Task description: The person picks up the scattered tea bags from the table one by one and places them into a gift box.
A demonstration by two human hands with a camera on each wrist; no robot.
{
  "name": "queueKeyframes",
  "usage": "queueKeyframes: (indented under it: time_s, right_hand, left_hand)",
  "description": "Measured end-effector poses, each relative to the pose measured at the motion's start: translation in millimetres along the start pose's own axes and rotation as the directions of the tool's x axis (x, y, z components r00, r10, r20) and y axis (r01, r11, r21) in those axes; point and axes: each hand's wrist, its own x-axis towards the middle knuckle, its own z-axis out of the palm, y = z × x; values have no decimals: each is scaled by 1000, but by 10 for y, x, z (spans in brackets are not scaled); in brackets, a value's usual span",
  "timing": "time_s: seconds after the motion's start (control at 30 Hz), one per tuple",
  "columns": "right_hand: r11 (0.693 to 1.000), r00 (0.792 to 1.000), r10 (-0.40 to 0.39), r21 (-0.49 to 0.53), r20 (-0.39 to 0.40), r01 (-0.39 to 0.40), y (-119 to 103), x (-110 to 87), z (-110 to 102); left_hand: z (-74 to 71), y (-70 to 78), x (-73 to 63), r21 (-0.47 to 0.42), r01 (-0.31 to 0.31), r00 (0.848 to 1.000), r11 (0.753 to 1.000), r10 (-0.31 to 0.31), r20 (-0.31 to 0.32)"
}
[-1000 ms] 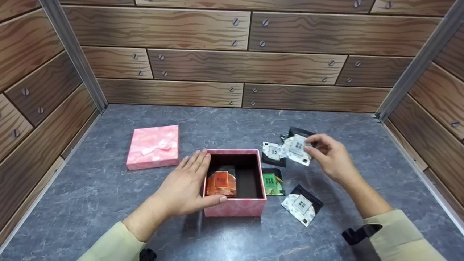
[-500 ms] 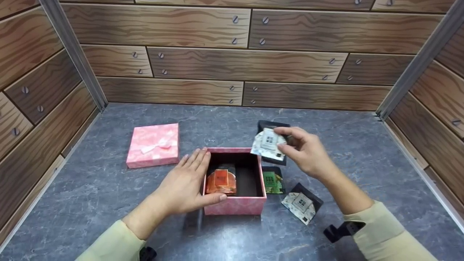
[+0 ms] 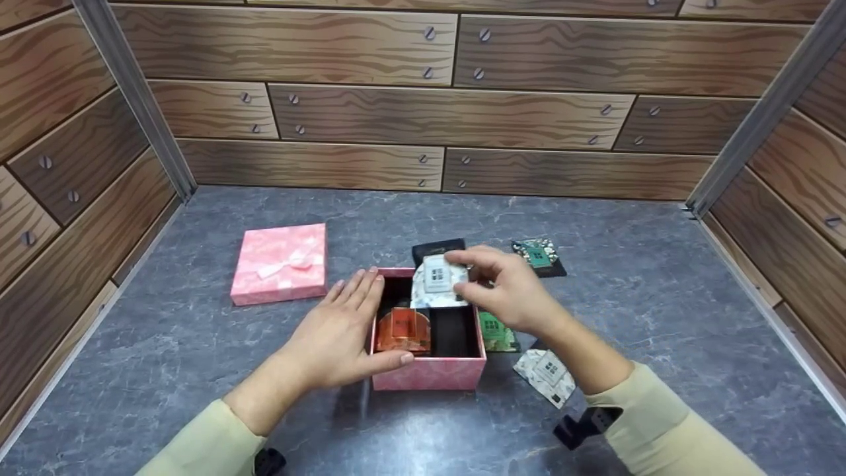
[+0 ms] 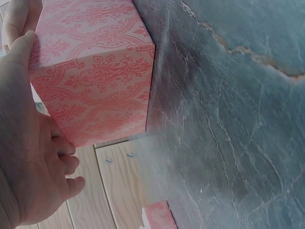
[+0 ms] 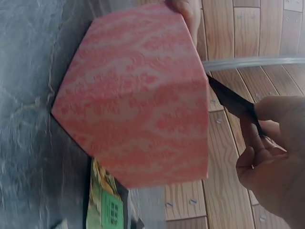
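My left hand (image 3: 337, 337) lies along the left side of the pink patterned open box (image 3: 428, 375), straight fingers at the rim, thumb over the front edge. Its wrist view shows the palm beside the box wall (image 4: 95, 95). Inside the box, to the left, is an orange sachet (image 3: 403, 330); the right half shows dark bottom. My right hand (image 3: 509, 287) pinches a white-and-black sachet (image 3: 437, 281) by its right side, above the box's back part. In the right wrist view thumb and fingers grip this thin dark-backed sachet (image 5: 233, 101) just past the rim.
A pink lid (image 3: 281, 263) with a bow lies at the back left. Right of the box are a green sachet (image 3: 497, 332) against its wall, a white sachet (image 3: 546, 377) partly under my right forearm, and a dark teal sachet (image 3: 538, 256) farther back. Wood-patterned walls (image 3: 370, 119) enclose the table.
My right hand has carried the white sachet leftward from the right-hand group to over the box, uncovering the dark teal sachet. It now covers another white sachet's spot. My left hand stays put.
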Motion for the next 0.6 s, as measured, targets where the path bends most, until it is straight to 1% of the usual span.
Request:
queueKeyframes:
  time_s: [0.13,0.33,0.5,0.6]
  right_hand:
    - [1000,999,17,-14,49,-16,-26,24,101]
    - [999,993,24,-44,117,-19,-54,46,212]
    - [990,983,82,-124,165,-62,-66,77,280]
    - [983,978,104,-171,181,-72,-60,105,316]
  left_hand:
    - [-1,4,-3,6,1,1000,1000,-1,3]
    - [5,2,-1,6,0,1000,1000,0,5]
    - [9,-2,2,6,-6,1000,1000,6,-5]
    - [9,-1,-2,4,-6,1000,1000,6,-4]
